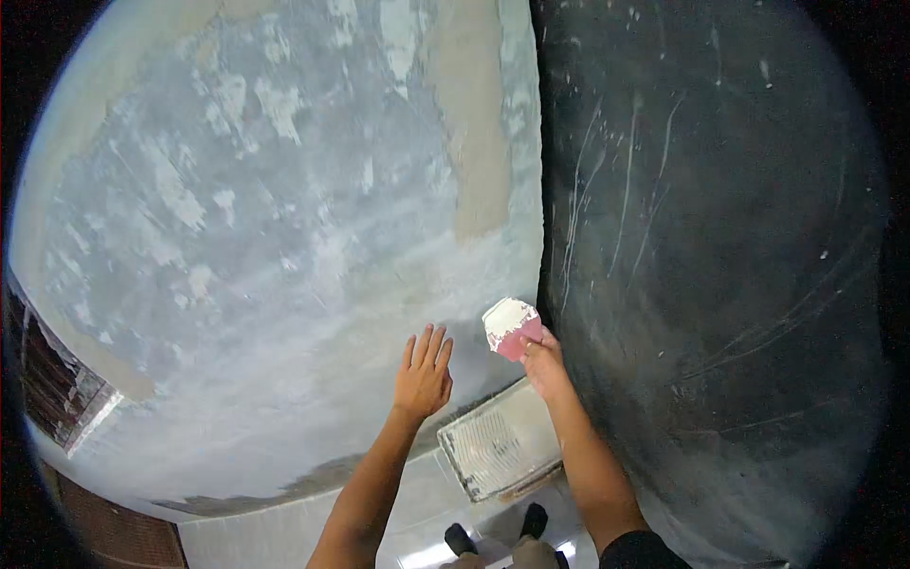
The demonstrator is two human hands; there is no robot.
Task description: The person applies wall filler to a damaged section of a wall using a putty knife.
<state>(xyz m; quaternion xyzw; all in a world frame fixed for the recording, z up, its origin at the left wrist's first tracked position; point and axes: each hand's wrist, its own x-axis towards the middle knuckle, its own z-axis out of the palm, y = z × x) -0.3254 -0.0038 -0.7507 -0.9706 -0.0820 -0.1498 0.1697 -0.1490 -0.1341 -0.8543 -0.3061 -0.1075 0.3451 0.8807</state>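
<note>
Currently gripping a pink scraper (517, 339) in the right hand (543, 366), slanting its white-coated end up-left, covering one corner; holding the left hand (424, 376) open, empty.

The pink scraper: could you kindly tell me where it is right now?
In the head view, the pink scraper is just right of centre, held in the right hand, near the edge where the pale wall meets the dark wall.
</note>
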